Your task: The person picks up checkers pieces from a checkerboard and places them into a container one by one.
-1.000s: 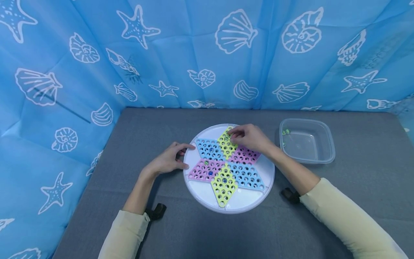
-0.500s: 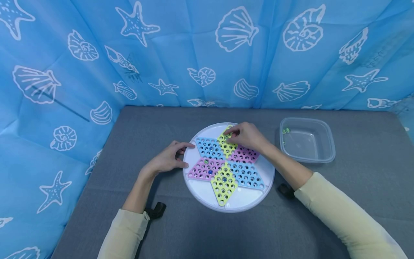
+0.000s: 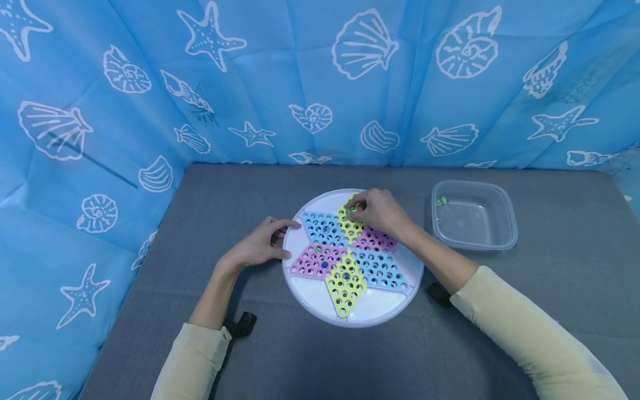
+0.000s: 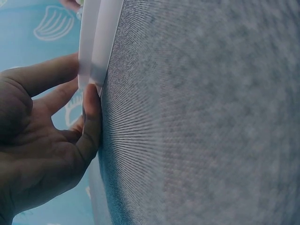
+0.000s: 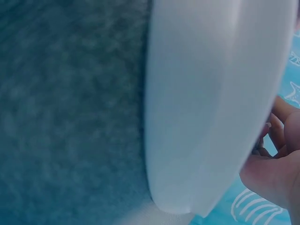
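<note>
One Chinese checkers board (image 3: 386, 304) is best steadied lightly by the relaxed left hand (image 3: 260, 243), lest marbles (image 3: 324, 265) be jolted beneath the right hand (image 3: 382, 211), whose grip cannot be told.

1. Right hand (image 3: 382, 212): fingertips small in head view; whether they pinch a marble, cannot tell. In right wrist view, partly behind the rim and cropped by the right edge.
2. Far yellow section (image 3: 351, 233), far pink section (image 3: 375, 240): partly covered by right hand.
3. White round board (image 3: 382, 304): cropped in both wrist views; patterned face out of sight there.
4. Left hand (image 3: 258, 243): some fingers concealed in head view; cropped at left in left wrist view.
5. Green pieces (image 3: 443, 200), in clear container (image 3: 509, 233): too small to count surely.
6. Sleeves (image 3: 540, 344): cropped below.
7. Grey tabletop (image 3: 250, 194): blurred in right wrist view.
</note>
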Motion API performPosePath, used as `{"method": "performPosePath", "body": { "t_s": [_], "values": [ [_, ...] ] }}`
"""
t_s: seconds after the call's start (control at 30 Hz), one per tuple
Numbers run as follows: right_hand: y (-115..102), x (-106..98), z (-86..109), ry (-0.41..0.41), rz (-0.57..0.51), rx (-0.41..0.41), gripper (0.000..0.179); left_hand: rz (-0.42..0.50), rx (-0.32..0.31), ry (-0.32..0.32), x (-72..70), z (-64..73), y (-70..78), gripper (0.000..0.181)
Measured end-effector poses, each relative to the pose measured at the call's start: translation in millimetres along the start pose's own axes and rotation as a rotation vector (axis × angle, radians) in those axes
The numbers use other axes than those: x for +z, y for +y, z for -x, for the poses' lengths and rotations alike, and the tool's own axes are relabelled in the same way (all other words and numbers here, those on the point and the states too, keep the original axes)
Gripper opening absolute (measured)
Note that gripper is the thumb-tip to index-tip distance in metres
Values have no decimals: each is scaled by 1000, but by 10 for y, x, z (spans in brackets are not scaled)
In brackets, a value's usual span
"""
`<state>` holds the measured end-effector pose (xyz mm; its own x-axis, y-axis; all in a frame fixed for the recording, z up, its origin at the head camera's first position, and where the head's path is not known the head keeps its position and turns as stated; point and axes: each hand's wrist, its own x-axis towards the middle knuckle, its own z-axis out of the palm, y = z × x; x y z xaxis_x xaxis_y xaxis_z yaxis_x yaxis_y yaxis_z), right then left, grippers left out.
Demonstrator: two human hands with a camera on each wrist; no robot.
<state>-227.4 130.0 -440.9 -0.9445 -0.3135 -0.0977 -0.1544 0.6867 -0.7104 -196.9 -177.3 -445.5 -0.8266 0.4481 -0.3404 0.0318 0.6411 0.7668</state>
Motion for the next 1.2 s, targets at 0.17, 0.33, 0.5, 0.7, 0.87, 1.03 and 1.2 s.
{"method": "performPosePath", "body": {
  "t_s": [0.17,0.33,0.5,0.7,0.87,1.03,1.2],
  "values": [
    [4,-12,7,-4,-12,7,23,-6,1,2,-3,8,2,66],
    [5,-27,9,-9,-18,5,23,-7,7,0,-9,11,-3,66],
    [15,-34,4,-23,-9,-3,23,-14,19,-5,-13,11,-14,65],
    [46,-75,2,-46,-21,-21,24,-16,31,-6,-10,21,-7,64],
    [63,-135,23,-72,-41,-20,25,-19,24,-7,-10,21,6,64],
    [53,-193,55,-81,-42,-10,25,-17,16,-9,-15,16,5,65],
    [37,-257,106,-76,-47,-9,25,-21,26,-13,-21,20,2,65]
  ]
}}
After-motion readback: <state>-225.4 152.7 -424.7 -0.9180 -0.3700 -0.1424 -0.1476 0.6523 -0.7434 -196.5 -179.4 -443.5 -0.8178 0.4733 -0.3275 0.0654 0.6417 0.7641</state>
